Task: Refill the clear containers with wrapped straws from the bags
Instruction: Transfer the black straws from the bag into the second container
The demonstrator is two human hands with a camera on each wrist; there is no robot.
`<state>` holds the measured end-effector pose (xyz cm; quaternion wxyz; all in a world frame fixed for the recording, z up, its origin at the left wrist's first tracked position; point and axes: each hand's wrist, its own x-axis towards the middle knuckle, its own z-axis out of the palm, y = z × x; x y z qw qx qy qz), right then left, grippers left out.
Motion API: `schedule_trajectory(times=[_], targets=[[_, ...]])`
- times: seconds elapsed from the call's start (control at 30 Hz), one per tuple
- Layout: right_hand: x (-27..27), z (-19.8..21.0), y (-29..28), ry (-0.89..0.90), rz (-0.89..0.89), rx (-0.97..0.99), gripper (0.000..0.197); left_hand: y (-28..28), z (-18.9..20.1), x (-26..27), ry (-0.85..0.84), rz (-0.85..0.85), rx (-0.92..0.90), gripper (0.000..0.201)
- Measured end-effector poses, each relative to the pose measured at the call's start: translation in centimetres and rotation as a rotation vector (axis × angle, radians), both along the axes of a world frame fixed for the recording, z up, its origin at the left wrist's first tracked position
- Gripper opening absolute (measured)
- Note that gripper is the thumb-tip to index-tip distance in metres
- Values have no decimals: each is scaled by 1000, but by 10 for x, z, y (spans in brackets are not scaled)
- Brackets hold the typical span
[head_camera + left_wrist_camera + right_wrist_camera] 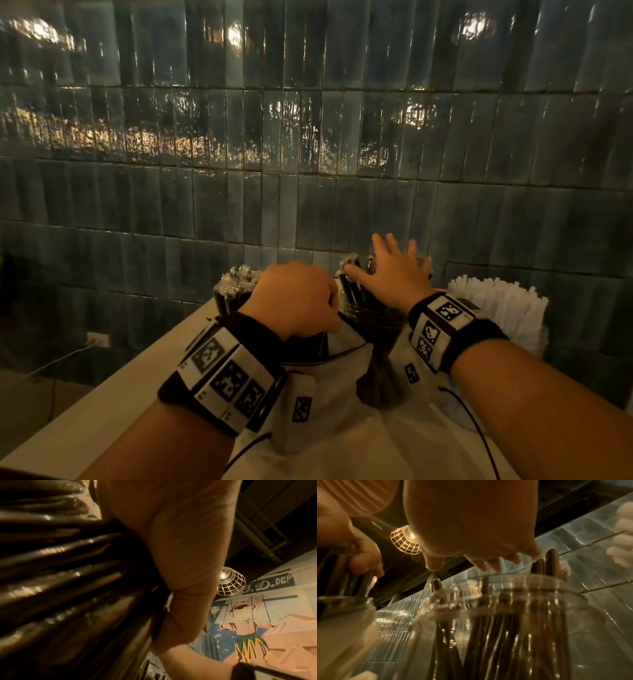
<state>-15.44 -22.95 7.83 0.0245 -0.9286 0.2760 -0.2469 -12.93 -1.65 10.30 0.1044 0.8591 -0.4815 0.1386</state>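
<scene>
My left hand [296,298] is curled in a fist round a bundle of black wrapped straws [60,574], just above the open mouth of a white bag [346,356]. My right hand [390,263] hovers with fingers spread over a clear container [373,311] that holds several black straws [510,622], the thumb near the straw tips. From the right wrist view the fingertips [489,566] sit just over the container's rim [505,578] and hold nothing. A second container of black wrapped straws [233,287] stands left of my left hand.
A bunch of white paper-wrapped straws [496,308] stands at the right, close to my right wrist. The pale counter [113,394] runs along a dark tiled wall [308,154]; its left edge drops to a floor with a cable and a wall socket [97,339].
</scene>
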Motion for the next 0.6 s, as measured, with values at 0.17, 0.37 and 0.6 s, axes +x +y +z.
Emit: schedule_trajectory(times=[0.17,0.37,0.6], targets=[[6,-9,-9,84,69,32,117,0,-1,2,2,0,-5,10],[5,-21,-11,-132,113,-44,72,-2,-2,5,7,1,-9,9],[6,-28,-15,-43,134,-33,58,-1,-2,2,-3,-7,-10,8]])
